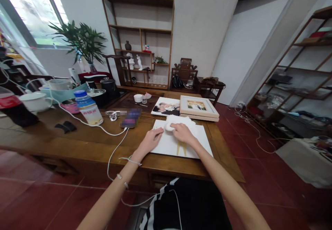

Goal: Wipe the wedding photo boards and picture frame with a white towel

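Observation:
A white board (166,145) with a yellowish shape on its lower part lies flat at the table's front edge. My left hand (150,140) rests at the board's left side, fingers stretched out and holding nothing. In my right hand (183,133) is a bunched white cloth (169,121), pressed onto the upper middle of the board. Part of the cloth spreads out behind the fingers and covers some of the board's surface. Just behind the board lie a photo print (164,107) and a stack of light wooden picture frames (199,107).
On the wooden table (124,145), a phone (131,117) with a white charging cable lies left of the board. Farther left stand a blue-capped bottle (89,109), a cola bottle (12,111) and a white pot (36,101). A small white bowl (138,98) sits at the back.

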### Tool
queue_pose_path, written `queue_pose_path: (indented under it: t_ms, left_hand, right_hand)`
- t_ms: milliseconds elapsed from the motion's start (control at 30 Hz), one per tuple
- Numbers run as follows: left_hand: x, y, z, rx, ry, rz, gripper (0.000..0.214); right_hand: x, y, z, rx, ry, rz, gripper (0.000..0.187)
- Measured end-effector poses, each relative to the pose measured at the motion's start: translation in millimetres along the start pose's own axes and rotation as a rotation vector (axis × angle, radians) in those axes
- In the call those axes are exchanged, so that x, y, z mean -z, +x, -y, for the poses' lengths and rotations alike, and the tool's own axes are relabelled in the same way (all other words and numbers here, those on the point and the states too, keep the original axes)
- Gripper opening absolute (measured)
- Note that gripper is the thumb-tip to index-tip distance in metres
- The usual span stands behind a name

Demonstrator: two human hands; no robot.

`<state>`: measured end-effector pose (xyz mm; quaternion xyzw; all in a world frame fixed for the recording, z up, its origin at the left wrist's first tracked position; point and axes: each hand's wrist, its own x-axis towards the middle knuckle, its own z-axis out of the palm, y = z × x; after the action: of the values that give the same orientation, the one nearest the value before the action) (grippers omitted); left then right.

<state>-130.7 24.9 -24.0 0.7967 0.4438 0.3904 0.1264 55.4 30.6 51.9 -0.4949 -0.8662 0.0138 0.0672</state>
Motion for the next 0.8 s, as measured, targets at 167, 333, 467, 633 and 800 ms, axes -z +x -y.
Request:
queue_pose_path:
  t_ms: [167, 333, 467, 633, 800]
  left_hand:
    - [6.2, 1, -6, 0.012, 0.022, 0.045, 0.026]
    - [4.7, 0, -4, 0.006, -0.006, 0.029, 0.028]
    - [0.7, -1, 0, 0.014, -0.009, 0.001, 0.03]
    - [0.4, -3, 1, 0.052, 0.011, 0.026, 0.037]
    - [-0.8, -3, 2, 0.096, 0.029, 0.058, 0.042]
  right_hand:
    - [-8, 41, 32, 0.063, 0.044, 0.0, 0.031]
    - [-7, 34, 17, -0.026, 0.038, -0.032, 0.032]
    - [1, -4, -36, -0.11, 0.03, -0.05, 0.035]
    - [-4, -64, -96, -0.179, 0.024, -0.083, 0.038]
    - [-13, -123, -93, -0.106, 0.042, -0.137, 0.037]
